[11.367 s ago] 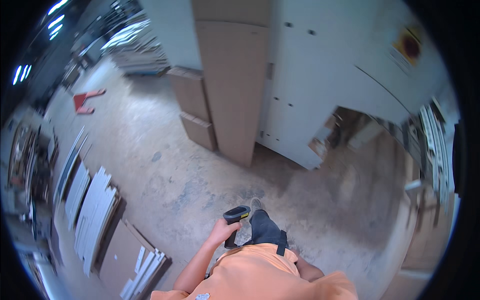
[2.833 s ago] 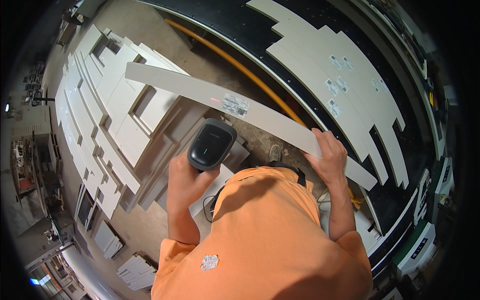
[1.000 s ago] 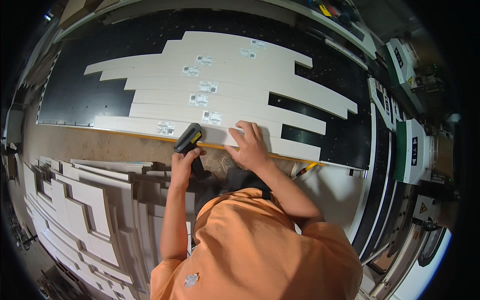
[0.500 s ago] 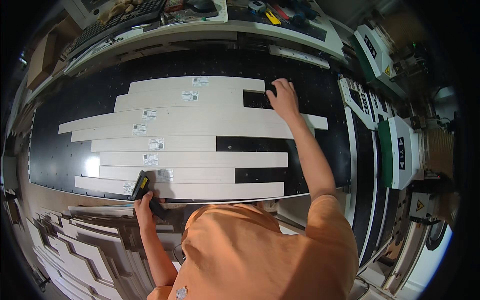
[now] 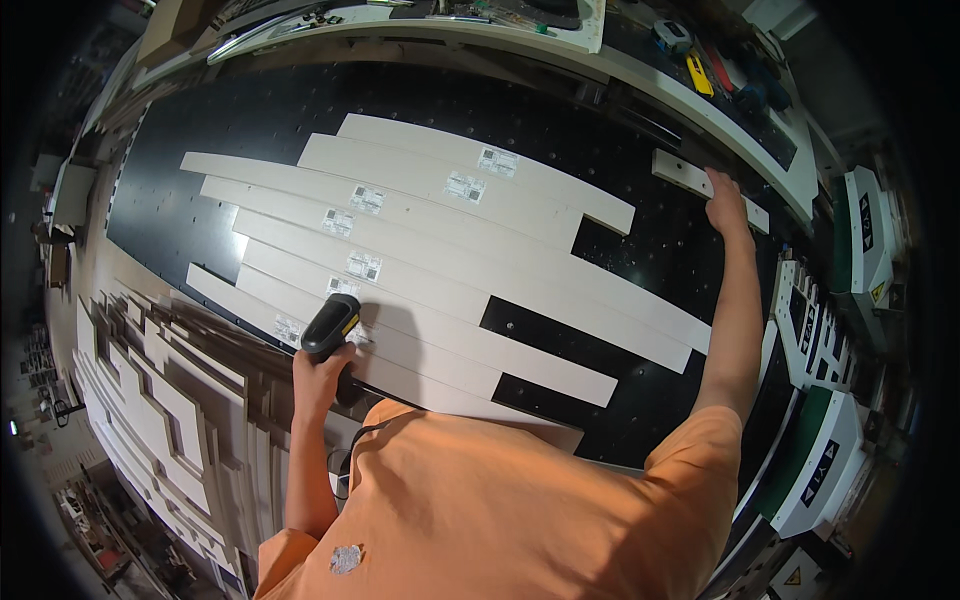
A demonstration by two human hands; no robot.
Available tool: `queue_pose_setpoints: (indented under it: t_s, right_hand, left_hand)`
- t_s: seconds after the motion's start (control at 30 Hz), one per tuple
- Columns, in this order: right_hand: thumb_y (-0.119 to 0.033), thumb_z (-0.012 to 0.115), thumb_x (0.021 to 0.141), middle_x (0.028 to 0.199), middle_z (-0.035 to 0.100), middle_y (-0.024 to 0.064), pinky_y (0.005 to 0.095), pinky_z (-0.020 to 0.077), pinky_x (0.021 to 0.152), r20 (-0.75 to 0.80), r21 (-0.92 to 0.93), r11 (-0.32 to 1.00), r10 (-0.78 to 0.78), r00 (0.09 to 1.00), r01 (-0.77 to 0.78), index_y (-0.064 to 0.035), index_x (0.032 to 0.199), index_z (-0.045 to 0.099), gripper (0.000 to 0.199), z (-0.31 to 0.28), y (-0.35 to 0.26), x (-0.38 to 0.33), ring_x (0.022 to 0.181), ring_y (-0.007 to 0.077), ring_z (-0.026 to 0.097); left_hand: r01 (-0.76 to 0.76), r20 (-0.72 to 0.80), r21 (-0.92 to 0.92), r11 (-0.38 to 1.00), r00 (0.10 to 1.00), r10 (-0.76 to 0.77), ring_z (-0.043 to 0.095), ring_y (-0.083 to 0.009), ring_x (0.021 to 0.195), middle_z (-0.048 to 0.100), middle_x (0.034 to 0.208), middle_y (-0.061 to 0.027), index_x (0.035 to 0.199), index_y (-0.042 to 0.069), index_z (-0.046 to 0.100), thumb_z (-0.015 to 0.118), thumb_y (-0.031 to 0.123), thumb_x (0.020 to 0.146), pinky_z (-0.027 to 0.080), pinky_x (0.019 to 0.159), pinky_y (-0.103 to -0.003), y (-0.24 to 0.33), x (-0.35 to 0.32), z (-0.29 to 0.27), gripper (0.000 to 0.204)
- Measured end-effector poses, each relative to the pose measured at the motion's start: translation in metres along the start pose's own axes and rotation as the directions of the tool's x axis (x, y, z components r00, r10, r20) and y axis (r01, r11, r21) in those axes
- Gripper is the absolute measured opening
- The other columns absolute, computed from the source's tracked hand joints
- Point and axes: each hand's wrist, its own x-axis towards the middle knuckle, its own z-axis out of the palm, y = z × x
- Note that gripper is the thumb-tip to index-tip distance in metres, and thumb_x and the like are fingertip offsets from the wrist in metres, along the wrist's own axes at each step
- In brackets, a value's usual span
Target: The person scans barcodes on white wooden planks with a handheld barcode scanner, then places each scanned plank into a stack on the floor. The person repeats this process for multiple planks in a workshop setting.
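Blk table: L fingers gripping scanner, R fingers at wht bar, grip unclear.

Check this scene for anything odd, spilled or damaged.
No spill or damage stands out on the black table or white boards, though the boards' ends are staggered. One oddity: a ragged grey patch on the orange shirt, unlike the plain cloth.
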Motion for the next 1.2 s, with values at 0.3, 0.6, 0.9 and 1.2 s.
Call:
queue_pose_setpoints:
  t_s: [0.3,0.6,0.9,1.2]
  right_hand:
    - [-0.014,0.070,0.080,0.110,0.057,0.0152,0.0380,0.0503,0.089,-0.224,0.597,0.697,-0.332,0.916,0.398,-0.0060,0.142,0.055,0.064,-0.070,-0.123,-0.158,0.101,0.0330,0.059]
    - [-0.035,0.075,0.082,0.132,0.054,0.0200,0.0413,0.0409,0.111,-0.158,0.703,0.288,-0.829,0.537,0.651,0.0007,0.143,0.052,0.074,-0.064,-0.300,-0.205,0.127,0.0357,0.050]
    - [-0.041,0.081,0.081,0.139,0.053,0.0073,0.0388,0.0381,0.114,-0.300,0.553,0.599,-0.506,0.809,0.579,-0.0109,0.143,0.055,0.074,-0.017,-0.268,-0.036,0.129,0.0261,0.047]
    - [-0.018,0.073,0.087,0.127,0.059,0.0102,0.0447,0.0390,0.107,-0.512,0.252,0.958,0.014,0.859,0.135,-0.0075,0.123,0.066,0.038,0.006,-0.099,-0.076,0.126,0.0321,0.048]
  left_hand:
    - [-0.233,0.598,-0.147,0.961,0.753,0.274,0.057,-0.0073,0.074,0.064,0.079,0.0009,0.100,0.000,0.070,0.075,0.010,0.083,0.048,0.066,-0.027,0.073,-0.005,0.106,0.021]
    - [-0.039,0.224,-0.518,0.854,0.958,0.180,0.053,-0.0075,0.055,0.062,0.081,-0.0015,0.115,0.001,0.066,0.074,0.011,0.082,0.035,0.041,-0.024,0.030,-0.008,0.116,0.035]
    - [-0.064,-0.036,-0.546,0.836,0.998,0.052,0.059,-0.0129,0.058,0.064,0.089,-0.0035,0.114,0.009,0.060,0.069,0.024,0.084,0.038,0.036,-0.024,-0.034,0.024,0.075,0.035]
    - [-0.065,0.092,-0.430,0.900,0.989,0.116,0.058,-0.0126,0.065,0.062,0.092,-0.0036,0.111,0.007,0.060,0.067,0.028,0.083,0.041,0.040,-0.025,-0.044,0.034,0.061,0.036]
